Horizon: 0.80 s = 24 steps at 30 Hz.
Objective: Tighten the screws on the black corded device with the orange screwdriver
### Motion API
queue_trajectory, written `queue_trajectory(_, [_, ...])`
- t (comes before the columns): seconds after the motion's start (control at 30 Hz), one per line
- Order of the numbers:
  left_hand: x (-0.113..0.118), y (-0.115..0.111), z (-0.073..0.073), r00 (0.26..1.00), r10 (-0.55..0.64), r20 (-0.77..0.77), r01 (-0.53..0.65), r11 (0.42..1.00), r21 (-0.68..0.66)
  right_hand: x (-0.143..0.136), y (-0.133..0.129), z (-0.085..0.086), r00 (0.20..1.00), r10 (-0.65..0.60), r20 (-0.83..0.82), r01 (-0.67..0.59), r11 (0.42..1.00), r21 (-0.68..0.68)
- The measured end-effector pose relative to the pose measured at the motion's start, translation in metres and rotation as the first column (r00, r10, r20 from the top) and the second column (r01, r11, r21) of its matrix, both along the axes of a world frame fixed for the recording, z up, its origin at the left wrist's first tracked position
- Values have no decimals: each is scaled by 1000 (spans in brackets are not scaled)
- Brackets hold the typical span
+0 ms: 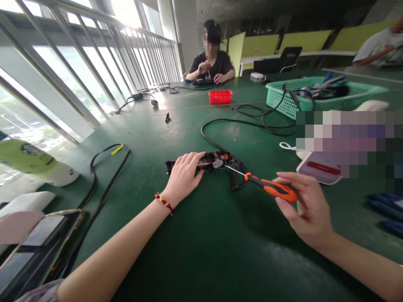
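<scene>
So there's a black device (209,160) w/ its insides showing, lying flat around the middle of the green table (189,251). Can make out clear plastic, a grey bit, plus red/orange bits & thin wires at the R end.

L hand (185,172) is laid over the L part of it, fingers curled across the top & thumb on the near side, so it's def gripping it. Red & gold bracelet (163,203) on that wrist.

R hand (310,209) has an orange/black screwdriver (270,187) by the back end of the handle, fingers & thumb pinched on it. Shaft's angled L, tip right at the device's wiring end; can't tell if it's touching.

Black cable (245,121) loops from behind the device over twd the green basket (285,98), which is full of stuff. Red bin (220,97) is farther back, small black part (167,118) lies nearer, L of it. Phone (321,167) beyond the R hand, black cord (115,179) w/ a yellow tag (117,149) over on the L, next to a green/white cup (34,161).

Co-worker (211,63) sits at the far end, also holding a tool.
</scene>
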<state>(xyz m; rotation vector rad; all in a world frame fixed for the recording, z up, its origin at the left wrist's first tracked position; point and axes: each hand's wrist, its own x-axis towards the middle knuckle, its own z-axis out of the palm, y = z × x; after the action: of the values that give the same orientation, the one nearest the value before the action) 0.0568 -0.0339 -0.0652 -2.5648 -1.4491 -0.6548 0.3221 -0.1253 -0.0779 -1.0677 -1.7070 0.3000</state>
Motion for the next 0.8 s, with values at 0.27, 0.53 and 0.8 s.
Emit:
queue_trajectory(0.27, [-1, 0, 0, 1000, 0, 1, 0, 1000, -2, 1, -2, 1, 994, 109, 10, -108, 991, -83])
queue_trajectory(0.53, [-2, -1, 0, 1000, -9, 22, 9, 1000, -18, 1, 0, -2, 1000, -3, -6, 4, 1000, 11])
queue_trajectory(0.8, [-3, -1, 2, 999, -11, 51, 13, 999, -39, 2, 1, 0, 999, 53, -3, -53, 994, -92])
